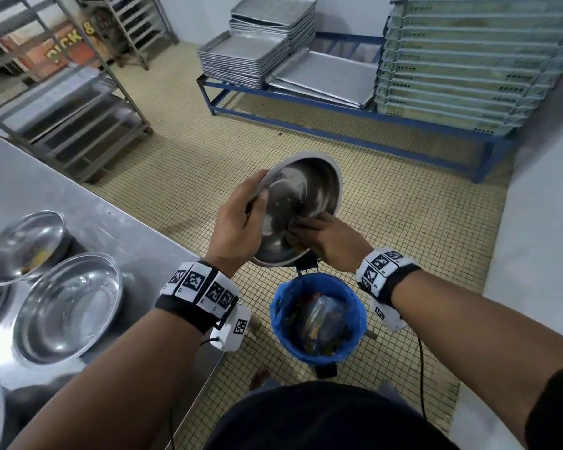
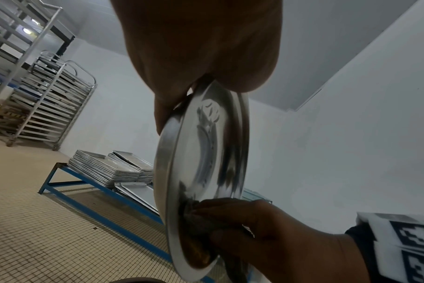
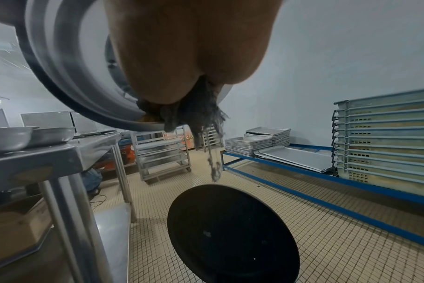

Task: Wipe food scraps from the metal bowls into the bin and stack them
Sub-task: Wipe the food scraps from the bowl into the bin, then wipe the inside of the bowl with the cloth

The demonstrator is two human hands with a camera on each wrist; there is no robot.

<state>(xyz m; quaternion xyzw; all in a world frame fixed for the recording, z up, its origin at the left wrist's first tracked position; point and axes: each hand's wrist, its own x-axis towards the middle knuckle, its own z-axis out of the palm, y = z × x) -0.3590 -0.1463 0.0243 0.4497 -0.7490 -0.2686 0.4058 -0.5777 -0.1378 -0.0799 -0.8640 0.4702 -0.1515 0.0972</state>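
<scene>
Round shiny metal bowl (image 1: 301, 203): tilted above our blue-lined bin (image 1: 316, 315).
Left hand (image 1: 238, 222): grasps its nine o'clock rim.
Right hand (image 1: 330, 240): clenches grey frayed rag (image 3: 201, 114) at five o'clock.

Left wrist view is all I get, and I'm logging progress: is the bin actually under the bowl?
Observer: Yes. In the head view the blue-lined bin sits on the floor just below the tilted metal bowl.
Operator: What is the right hand wiping with?
Observer: The right hand grips a frayed grey rag, threads dangling over the bin's open lid.
Operator: Any bowls left?
Observer: At least two more bowls sit on the steel table; the far one holds scraps.
</scene>
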